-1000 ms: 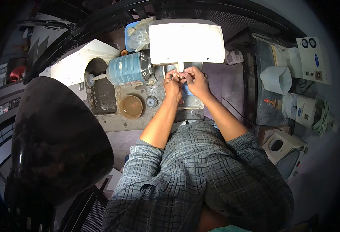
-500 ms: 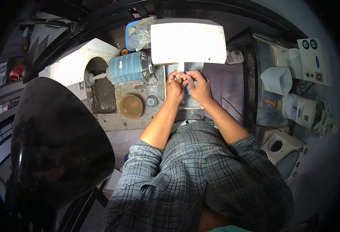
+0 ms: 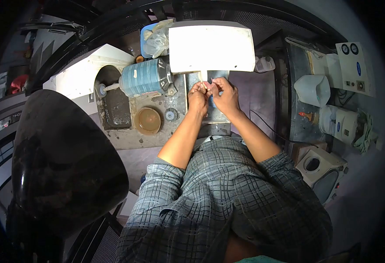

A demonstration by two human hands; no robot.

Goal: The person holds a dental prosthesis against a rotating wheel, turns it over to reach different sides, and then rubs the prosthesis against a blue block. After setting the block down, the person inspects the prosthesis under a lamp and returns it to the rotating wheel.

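Just below the bright white hood [image 3: 211, 48], a small pink denture [image 3: 208, 85] is held up between my two hands; its details are too small to make out. My left hand [image 3: 198, 103] pinches its left side with closed fingertips. From the right, my right hand [image 3: 226, 100] grips it between thumb and fingers. Both hands are above a grey metal tray [image 3: 218, 116], where part of a blue thing shows beneath my right hand.
Left of my hands are a large blue water jug [image 3: 142, 78] on its side, a brown bowl of murky liquid [image 3: 148, 121], a round bristled wheel [image 3: 171, 115] and a dark basin [image 3: 117, 109]. A black lamp-like shade [image 3: 70, 162] fills the lower left. Machines stand right.
The denture has turned slightly, showing more of its pink side. My fingers have shifted a little around it, and the view has moved slightly.
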